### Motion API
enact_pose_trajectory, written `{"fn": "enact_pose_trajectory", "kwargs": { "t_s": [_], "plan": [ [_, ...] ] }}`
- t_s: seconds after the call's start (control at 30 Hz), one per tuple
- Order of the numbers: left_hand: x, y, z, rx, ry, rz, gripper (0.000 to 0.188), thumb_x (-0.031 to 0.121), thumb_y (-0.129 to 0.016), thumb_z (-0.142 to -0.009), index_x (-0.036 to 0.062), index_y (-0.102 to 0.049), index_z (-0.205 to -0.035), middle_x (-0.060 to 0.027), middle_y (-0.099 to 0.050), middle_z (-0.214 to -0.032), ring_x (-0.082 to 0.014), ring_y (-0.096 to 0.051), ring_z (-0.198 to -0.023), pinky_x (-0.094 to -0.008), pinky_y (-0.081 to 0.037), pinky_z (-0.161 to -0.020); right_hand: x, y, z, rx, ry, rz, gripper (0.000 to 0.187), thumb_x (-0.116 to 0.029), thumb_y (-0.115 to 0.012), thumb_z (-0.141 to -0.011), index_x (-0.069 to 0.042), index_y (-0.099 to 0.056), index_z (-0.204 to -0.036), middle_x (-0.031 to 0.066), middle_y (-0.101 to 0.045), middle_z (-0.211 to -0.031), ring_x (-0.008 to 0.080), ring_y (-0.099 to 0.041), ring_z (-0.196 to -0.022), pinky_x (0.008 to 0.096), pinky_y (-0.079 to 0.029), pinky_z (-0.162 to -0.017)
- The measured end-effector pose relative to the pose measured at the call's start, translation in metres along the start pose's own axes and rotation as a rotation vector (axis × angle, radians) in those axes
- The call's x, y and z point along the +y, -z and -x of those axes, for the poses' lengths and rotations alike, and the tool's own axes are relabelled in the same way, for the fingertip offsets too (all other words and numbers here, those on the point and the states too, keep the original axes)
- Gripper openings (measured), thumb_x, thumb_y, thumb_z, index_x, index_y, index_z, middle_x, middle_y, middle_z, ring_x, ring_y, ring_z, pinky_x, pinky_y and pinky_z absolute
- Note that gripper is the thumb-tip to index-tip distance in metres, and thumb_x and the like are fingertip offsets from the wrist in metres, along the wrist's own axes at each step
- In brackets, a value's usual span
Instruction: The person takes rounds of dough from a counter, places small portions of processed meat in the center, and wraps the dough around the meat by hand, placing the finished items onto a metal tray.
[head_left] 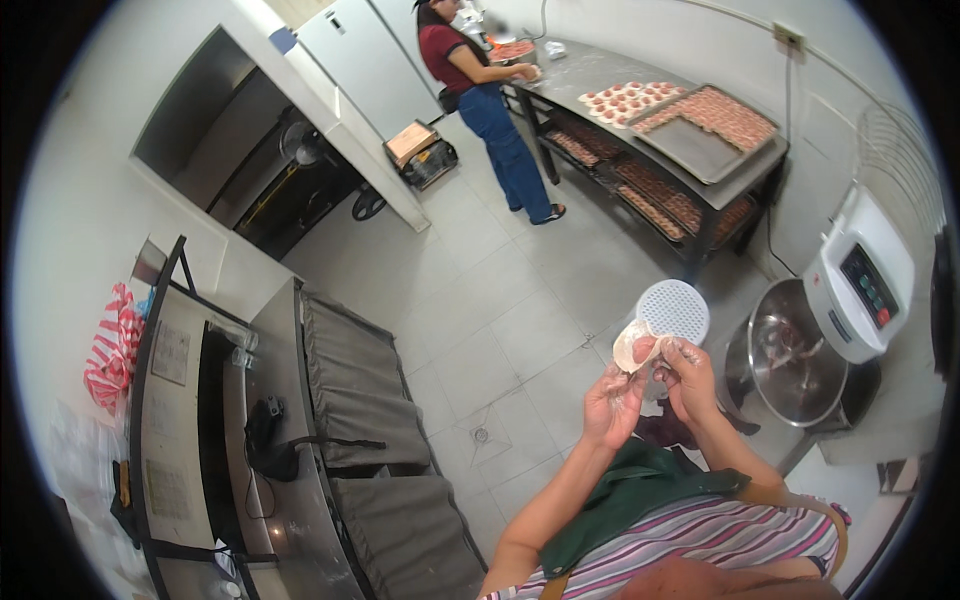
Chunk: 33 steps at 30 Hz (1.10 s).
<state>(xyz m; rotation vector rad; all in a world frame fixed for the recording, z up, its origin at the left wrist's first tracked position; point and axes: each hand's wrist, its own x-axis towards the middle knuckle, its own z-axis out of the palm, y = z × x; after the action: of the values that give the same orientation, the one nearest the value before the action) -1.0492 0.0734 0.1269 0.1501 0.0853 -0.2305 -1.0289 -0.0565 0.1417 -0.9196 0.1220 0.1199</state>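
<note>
The fingers of the left hand (613, 404) and right hand (690, 378) pinch a filled dough wrapper (628, 347) beyond the green apron (630, 505), with a white perforated stool (680, 305) and steel bowl (802, 388) near, then open tiled floor (480, 320) up to the table (602, 64) and a standing co-worker (482, 100).

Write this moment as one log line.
left hand: holding dough wrapper with pink filling; right hand: pinching its edge; beyond: co-worker at table
</note>
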Motion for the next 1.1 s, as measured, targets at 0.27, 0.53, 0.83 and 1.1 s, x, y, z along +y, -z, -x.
{"fn": "enact_pose_trajectory", "kwargs": {
  "t_s": [0.27, 0.53, 0.83, 1.1],
  "plan": [
    [0.137, -0.001, -0.137, -0.008, -0.419, -0.534, 0.028, 0.013, -0.054, -0.089, -0.0015, -0.051, -0.113, -0.0094, -0.056, -0.109, -0.0179, -0.054, -0.101, -0.0304, -0.044, -0.088, 0.042, -0.094, -0.169, -0.234, -0.03, -0.088, 0.021, -0.022, -0.059, -0.087, -0.001, -0.061, -0.088, 0.0013, -0.055, -0.074, 0.0084, -0.048, -0.065, 0.0221, -0.039, -0.058],
    [0.265, -0.031, -0.262, 0.085, -0.242, -0.318, 0.028, 0.021, -0.053, -0.09, 0.0045, -0.049, -0.113, -0.0062, -0.056, -0.11, -0.0143, -0.055, -0.098, -0.0259, -0.048, -0.082, 0.054, -0.205, -0.336, -0.218, 0.338, 0.02, 0.025, -0.012, -0.062, -0.083, -0.004, -0.052, -0.105, 0.0012, -0.05, -0.084, 0.0072, -0.046, -0.072, 0.0208, -0.037, -0.061],
    [0.391, -0.011, -0.441, -0.175, -0.153, -0.295, 0.027, 0.026, -0.048, -0.093, 0.0052, -0.049, -0.109, -0.0083, -0.056, -0.109, -0.0183, -0.055, -0.099, -0.0312, -0.045, -0.09, 0.077, -0.279, -0.502, -0.112, 0.628, 0.329, 0.022, -0.009, -0.069, -0.075, 0.001, -0.06, -0.091, 0.0043, -0.048, -0.089, 0.0119, -0.048, -0.081, 0.0236, -0.039, -0.07],
    [0.418, -0.025, -0.587, -0.263, 0.16, -0.251, 0.023, 0.023, -0.04, -0.096, 0.0048, -0.045, -0.108, -0.011, -0.052, -0.11, -0.0188, -0.052, -0.101, -0.0338, -0.043, -0.086, 0.061, -0.289, -0.587, 0.259, 0.643, 0.384, 0.017, -0.01, -0.067, -0.079, 0.001, -0.061, -0.089, 0.0028, -0.057, -0.085, 0.0083, -0.051, -0.072, 0.0215, -0.041, -0.061]
  ]
}}
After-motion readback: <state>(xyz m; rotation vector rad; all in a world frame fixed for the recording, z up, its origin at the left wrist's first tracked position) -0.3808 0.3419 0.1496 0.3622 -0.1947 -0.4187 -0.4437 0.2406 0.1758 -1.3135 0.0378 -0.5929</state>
